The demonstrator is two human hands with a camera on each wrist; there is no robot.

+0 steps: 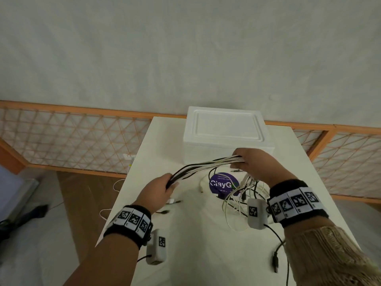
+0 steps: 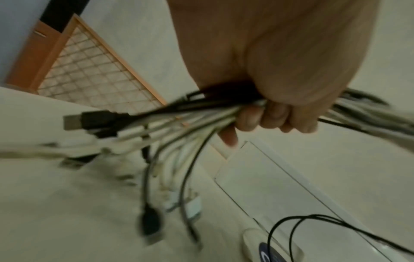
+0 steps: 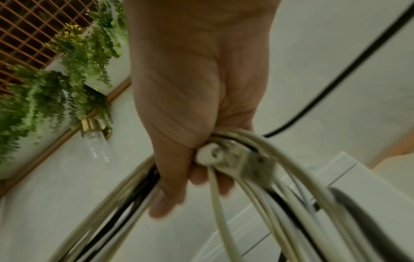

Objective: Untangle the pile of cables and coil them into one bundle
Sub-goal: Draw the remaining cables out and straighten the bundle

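A bundle of several white and black cables [image 1: 206,165] stretches in the air between my two hands above the white table [image 1: 195,244]. My left hand [image 1: 159,187] grips one end of the cables [image 2: 179,115], and USB plugs [image 2: 89,120] stick out past its curled fingers. My right hand [image 1: 253,164] grips the other part of the cables [image 3: 246,159] near the foam box. From the right hand loose cable loops [image 1: 241,197] hang down onto the table in a tangle.
A white foam box [image 1: 224,129] stands at the table's far end. A round purple sticker [image 1: 222,183] lies under the hanging loops. A black cable with a plug [image 1: 275,263] lies near the right edge. White cables [image 1: 115,186] dangle off the left side.
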